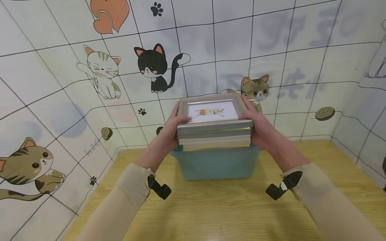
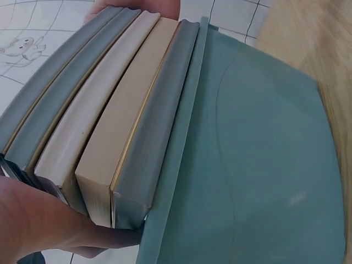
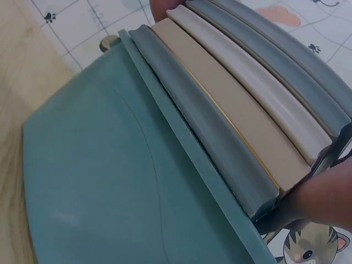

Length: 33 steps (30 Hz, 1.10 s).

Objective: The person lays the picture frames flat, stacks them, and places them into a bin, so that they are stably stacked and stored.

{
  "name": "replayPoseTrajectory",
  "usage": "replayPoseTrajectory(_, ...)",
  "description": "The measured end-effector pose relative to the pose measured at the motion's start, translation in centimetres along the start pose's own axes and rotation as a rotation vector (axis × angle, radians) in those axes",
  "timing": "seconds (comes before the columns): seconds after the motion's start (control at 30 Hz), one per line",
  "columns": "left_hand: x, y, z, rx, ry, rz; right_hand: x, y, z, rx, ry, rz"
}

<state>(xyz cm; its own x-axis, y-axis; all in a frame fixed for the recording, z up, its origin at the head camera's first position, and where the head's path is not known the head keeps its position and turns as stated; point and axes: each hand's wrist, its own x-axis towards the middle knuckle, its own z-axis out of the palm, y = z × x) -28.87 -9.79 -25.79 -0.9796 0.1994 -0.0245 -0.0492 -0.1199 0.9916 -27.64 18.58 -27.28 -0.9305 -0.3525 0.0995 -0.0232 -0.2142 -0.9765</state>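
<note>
A stack of several picture frames (image 1: pixel 214 126), grey-blue, white and beige, is held level at the top of a teal plastic bin (image 1: pixel 217 165). The uppermost frame has a silver border around a white print (image 1: pixel 230 115) with a potted plant. My left hand (image 1: pixel 169 132) grips the stack's left side, thumb on the top frame. From the right side my right hand (image 1: pixel 261 124) grips it likewise, with its thumb on top too. In both wrist views the lowest grey-blue frame (image 2: pixel 157 132) lies along the bin's rim (image 3: pixel 190 143). The bin's inside is hidden.
The bin stands on a light wooden table (image 1: pixel 220 214). Behind and beside it hangs a white gridded covering (image 1: pixel 199 43) printed with cartoon cats. A small black camera (image 1: pixel 158 187) sits on the left wrist, another camera (image 1: pixel 283 185) on the right.
</note>
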Motion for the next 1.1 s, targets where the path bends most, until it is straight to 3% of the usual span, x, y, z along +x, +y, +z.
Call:
replayPoseTrajectory(0.23,1.8,-0.2,-0.2,0.023,-0.014,0.044,1.3,0.3,-0.9,-0.005,-0.01,-0.016)
replayPoseTrajectory(0.43,3.2,-1.2,-0.2,0.052,-0.018,0.003,2.1,1.1,-1.5,0.033,0.012,-0.012)
replayPoseTrajectory(0.73,3.9,-3.1,-0.1,0.022,0.0,-0.04,2.2,2.3,-2.4,0.01,-0.01,0.054)
replayPoseTrajectory(1.1,4.6,-4.0,0.0,0.031,0.018,-0.06,3.0,2.4,-2.8,0.013,-0.018,0.138)
